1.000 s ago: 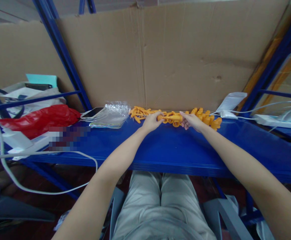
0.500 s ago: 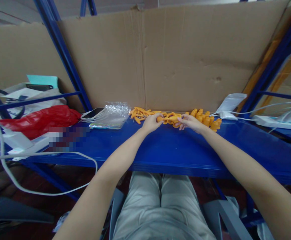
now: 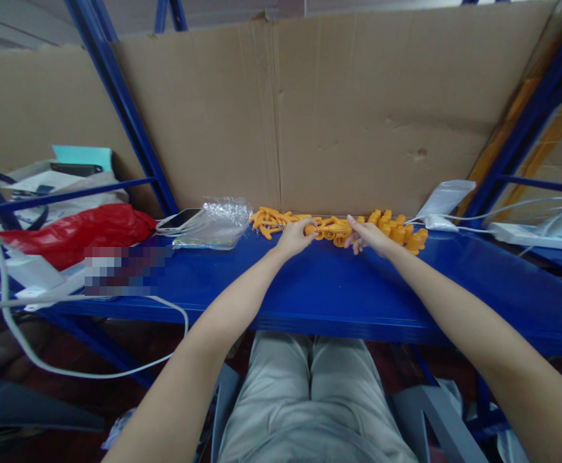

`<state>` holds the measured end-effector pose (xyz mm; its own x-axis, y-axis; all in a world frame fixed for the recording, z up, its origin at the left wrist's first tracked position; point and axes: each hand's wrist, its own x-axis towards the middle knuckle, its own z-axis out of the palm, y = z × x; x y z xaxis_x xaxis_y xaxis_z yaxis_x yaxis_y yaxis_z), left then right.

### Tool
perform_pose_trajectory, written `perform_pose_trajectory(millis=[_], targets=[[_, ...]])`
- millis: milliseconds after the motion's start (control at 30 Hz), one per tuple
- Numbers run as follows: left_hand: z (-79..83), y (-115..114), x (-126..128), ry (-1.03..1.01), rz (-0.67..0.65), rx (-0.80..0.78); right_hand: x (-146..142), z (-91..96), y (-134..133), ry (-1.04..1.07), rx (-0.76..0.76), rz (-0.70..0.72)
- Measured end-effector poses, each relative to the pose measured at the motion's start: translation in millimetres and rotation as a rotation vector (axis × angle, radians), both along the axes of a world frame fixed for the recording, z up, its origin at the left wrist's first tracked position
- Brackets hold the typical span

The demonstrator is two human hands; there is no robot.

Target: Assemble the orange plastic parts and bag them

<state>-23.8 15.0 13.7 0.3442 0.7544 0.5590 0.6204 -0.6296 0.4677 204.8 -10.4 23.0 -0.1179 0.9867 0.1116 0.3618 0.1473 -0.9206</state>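
My left hand (image 3: 296,238) is closed, thumb and fingers pinched on a small orange plastic piece (image 3: 311,229) with a rounded end. To its right, my right hand (image 3: 368,236) has its fingers apart, the upper one stretched toward the pile and the lower ones loosely bent; I see nothing held in it. Between and behind the hands lie several orange pieces with round ends (image 3: 339,240). Slim orange pieces with small metal chains (image 3: 266,222) form a heap beyond my left hand. Chunkier orange figures (image 3: 399,231) stand close together just right of my right hand.
The blue shelf (image 3: 329,289) backs onto a cardboard sheet (image 3: 358,116). On the left are clear plastic bags (image 3: 223,225), a phone (image 3: 184,220), a red bag (image 3: 88,235) and a white cable (image 3: 92,373). A white pouch (image 3: 447,199) and a power strip (image 3: 541,236) lie right.
My right hand's fingers have come off the orange piece that both hands were touching and spread apart. My left hand keeps its grip in nearly the same place.
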Motion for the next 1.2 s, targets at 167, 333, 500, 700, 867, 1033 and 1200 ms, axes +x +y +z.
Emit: perform_pose_trajectory(millis=[167,333,500,700,867,1033,1200], targets=[[-1.7,3.0,-1.0,-0.011,0.005,0.002,-0.7,1.3,-0.7,0.080,-0.016,0.035],[-4.2,5.9,-3.1,-0.017,-0.019,0.038,-1.5,1.0,-1.1,0.030,0.000,0.052],[-5.6,7.1,-3.3,-0.019,-0.012,0.028,-2.4,2.2,-3.4,0.019,-0.002,0.018],[-4.4,6.1,-2.8,-0.016,-0.012,0.027,-2.9,2.0,-4.8,-0.013,0.002,-0.004],[-3.8,6.3,-2.6,-0.023,-0.005,0.022,-2.8,3.3,-4.7,0.062,-0.001,0.022],[-6.7,10.0,-4.4,-0.019,-0.037,0.068,0.4,0.7,-0.1,0.011,0.033,0.051],[-6.1,8.5,-4.6,-0.002,-0.033,0.071,-0.1,-1.0,0.8,-0.038,-0.007,-0.017]])
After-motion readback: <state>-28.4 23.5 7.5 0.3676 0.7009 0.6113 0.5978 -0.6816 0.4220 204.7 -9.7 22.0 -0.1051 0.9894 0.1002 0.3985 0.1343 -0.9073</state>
